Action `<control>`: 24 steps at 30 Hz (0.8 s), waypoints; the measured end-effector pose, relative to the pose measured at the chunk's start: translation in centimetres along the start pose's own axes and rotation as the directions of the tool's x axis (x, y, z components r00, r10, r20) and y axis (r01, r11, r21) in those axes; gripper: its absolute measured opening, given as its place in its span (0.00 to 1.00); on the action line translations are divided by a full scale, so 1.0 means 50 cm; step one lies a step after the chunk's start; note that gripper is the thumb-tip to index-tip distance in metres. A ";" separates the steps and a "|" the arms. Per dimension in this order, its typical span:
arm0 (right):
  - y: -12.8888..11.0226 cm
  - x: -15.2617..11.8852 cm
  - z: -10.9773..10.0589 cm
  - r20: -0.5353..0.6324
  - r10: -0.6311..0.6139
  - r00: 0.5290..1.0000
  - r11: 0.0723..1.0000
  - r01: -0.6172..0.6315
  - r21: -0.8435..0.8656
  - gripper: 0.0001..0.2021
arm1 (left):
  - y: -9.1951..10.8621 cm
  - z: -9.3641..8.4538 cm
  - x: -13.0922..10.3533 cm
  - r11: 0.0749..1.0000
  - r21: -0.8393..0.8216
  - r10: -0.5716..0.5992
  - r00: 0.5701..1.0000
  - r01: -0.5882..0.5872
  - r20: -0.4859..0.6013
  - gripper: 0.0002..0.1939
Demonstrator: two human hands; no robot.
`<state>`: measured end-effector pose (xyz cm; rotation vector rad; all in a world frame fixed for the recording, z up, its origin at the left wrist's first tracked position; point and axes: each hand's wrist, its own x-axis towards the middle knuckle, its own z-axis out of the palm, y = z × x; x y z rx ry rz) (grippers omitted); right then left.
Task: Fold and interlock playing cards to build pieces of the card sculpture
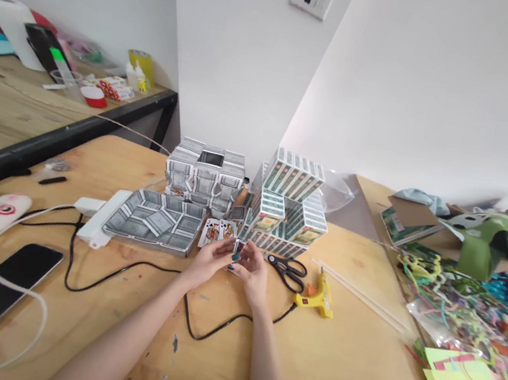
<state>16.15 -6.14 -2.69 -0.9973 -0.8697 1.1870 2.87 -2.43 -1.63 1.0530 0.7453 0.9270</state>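
Observation:
In the middle of the table my left hand [207, 263] and my right hand [252, 274] meet, fingers curled in around a small card-like piece [238, 246]. Most of that piece is hidden by the fingers. Just beyond the left fingertips lie face-up playing cards [213, 231]. Behind them stands a box-shaped structure covered in grey-backed cards [205, 176], with a shallow tray of similar cards [157, 220] in front of it. Stacked green-and-white card boxes [292, 177] rise behind my right hand. Black-handled scissors [289, 272] lie to its right.
A yellow glue gun [318, 295] and clear glue sticks [362, 297] lie at the right. Its black cord [211, 337] loops across the table near my forearms. A white power strip [102, 220] and a phone [2, 285] are at the left. Craft materials [477, 302] crowd the far right.

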 end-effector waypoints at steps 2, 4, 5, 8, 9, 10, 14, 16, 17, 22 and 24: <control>0.001 -0.003 -0.004 0.021 0.009 1.000 1.000 -0.009 0.014 0.30 | -0.001 0.006 -0.004 0.997 0.061 0.057 0.998 -0.057 -0.007 0.28; -0.001 -0.007 -0.009 0.024 0.009 1.000 0.998 -0.010 0.057 0.28 | -0.002 0.013 -0.012 0.986 0.135 0.097 0.995 -0.098 0.009 0.29; -0.002 -0.010 -0.011 0.017 0.014 1.000 0.997 -0.015 0.077 0.27 | -0.003 0.017 -0.018 0.977 0.178 0.119 0.993 -0.119 0.013 0.29; -0.007 -0.021 -0.013 0.032 0.051 0.998 0.992 -0.054 0.114 0.25 | -0.006 0.020 -0.038 0.917 0.348 0.205 0.979 -0.195 0.007 0.27; -0.009 -0.024 -0.012 0.047 0.060 0.997 0.991 -0.065 0.118 0.26 | -0.006 0.018 -0.046 0.882 0.418 0.236 0.972 -0.217 0.006 0.27; -0.010 -0.028 -0.010 0.064 0.066 0.996 0.990 -0.073 0.122 0.27 | -0.006 0.014 -0.054 0.841 0.488 0.265 0.964 -0.234 0.006 0.27; -0.011 -0.037 -0.003 0.135 0.124 0.983 0.979 -0.143 0.144 0.26 | -0.005 -0.007 -0.075 0.629 0.730 0.377 0.926 -0.267 0.013 0.27; -0.008 -0.038 0.000 0.156 0.161 0.974 0.975 -0.182 0.126 0.23 | -0.006 -0.015 -0.077 0.535 0.801 0.416 0.909 -0.270 0.029 0.27; -0.006 -0.038 0.002 0.155 0.173 0.973 0.977 -0.190 0.102 0.21 | -0.008 -0.018 -0.077 0.500 0.821 0.425 0.904 -0.274 0.043 0.27; 0.005 -0.037 0.007 0.074 0.138 0.988 0.988 -0.131 -0.086 0.13 | -0.015 -0.022 -0.078 0.423 0.859 0.419 0.903 -0.289 0.098 0.28; 0.007 -0.038 0.009 0.059 0.121 0.991 0.983 -0.111 -0.147 0.12 | -0.015 -0.022 -0.082 0.423 0.860 0.402 0.910 -0.285 0.103 0.27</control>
